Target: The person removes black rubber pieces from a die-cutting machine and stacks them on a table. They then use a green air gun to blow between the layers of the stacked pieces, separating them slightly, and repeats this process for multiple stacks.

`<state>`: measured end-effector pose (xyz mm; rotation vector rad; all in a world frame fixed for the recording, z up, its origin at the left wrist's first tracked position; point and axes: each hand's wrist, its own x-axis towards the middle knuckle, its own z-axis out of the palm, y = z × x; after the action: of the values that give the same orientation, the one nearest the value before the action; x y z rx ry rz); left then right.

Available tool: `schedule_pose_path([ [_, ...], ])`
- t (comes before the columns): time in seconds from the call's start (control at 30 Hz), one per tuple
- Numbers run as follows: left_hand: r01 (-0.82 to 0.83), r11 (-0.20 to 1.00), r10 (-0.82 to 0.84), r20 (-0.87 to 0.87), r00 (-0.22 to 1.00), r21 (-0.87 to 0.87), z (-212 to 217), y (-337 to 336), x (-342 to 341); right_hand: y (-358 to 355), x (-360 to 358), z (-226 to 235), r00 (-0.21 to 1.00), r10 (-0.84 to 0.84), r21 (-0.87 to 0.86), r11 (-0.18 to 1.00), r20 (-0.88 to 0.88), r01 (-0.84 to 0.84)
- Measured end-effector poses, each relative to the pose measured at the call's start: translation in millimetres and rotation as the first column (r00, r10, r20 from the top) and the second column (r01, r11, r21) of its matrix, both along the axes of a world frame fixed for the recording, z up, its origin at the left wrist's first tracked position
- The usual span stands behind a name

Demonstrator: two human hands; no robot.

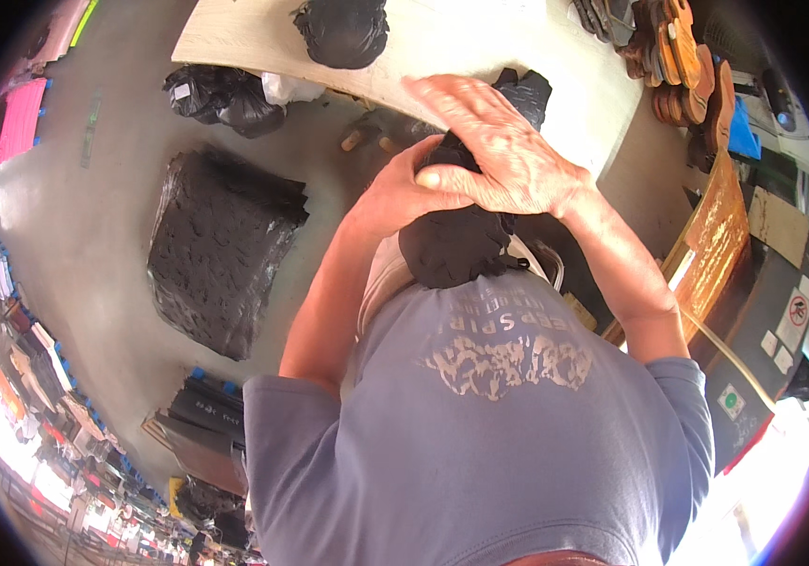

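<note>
A bundle of thin black cut pieces, leather-like with scalloped edges [452,250], is between my lap and the front of the table. My left hand [406,193] is closed around its upper part, though its fingertips are partly hidden. Across the top lies my right hand [508,146], its fingers stretched out and its thumb spread towards the left hand. More black material [525,94] shows beyond the right hand at the table edge. A similar rounded black stack [343,33] rests farther off on the pale tabletop [244,38].
A large black sheet-like pile [221,250] lies on the floor to my left. Black plastic bags [225,99] sit below the table edge. Brown and orange shaped boards [678,57] stand at the far right, and a wooden plank [716,241] leans nearer on that side.
</note>
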<state>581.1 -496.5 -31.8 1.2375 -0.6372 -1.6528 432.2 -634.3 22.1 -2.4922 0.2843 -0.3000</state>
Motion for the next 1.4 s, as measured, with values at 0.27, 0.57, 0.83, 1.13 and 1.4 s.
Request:
schedule_pose_path([
  [0.27, -0.277, 0.956, 0.276, -0.023, 0.961, -0.093, 21, -7, -6, -6, -46, -11, 0.936, -0.198, 0.676, 0.65, -0.291, 0.347],
  [0.57, -0.417, 0.897, 0.424, 0.017, 0.906, -0.148, 22, -1, -37, -2, -46, 18, 0.915, -0.162, 0.605, 0.706, -0.368, 0.368],
  [0.83, -0.437, 0.861, 0.412, -0.146, 0.899, -0.259, 7, 26, 3, 1, -20, 18, 0.994, -0.098, 0.36, 0.93, 0.04, 0.077],
  [1.13, -0.44, 0.888, 0.409, -0.665, 0.625, 0.132, 51, 28, 141, -38, 132, 36, 0.885, 0.38, -0.481, 0.849, 0.267, -0.22],
  [1.4, -0.492, 0.868, 0.491, -0.258, 0.832, 0.067, -8, -53, 295, -76, 280, 8, 0.894, 0.415, -0.711, 0.68, 0.172, -0.179],
])
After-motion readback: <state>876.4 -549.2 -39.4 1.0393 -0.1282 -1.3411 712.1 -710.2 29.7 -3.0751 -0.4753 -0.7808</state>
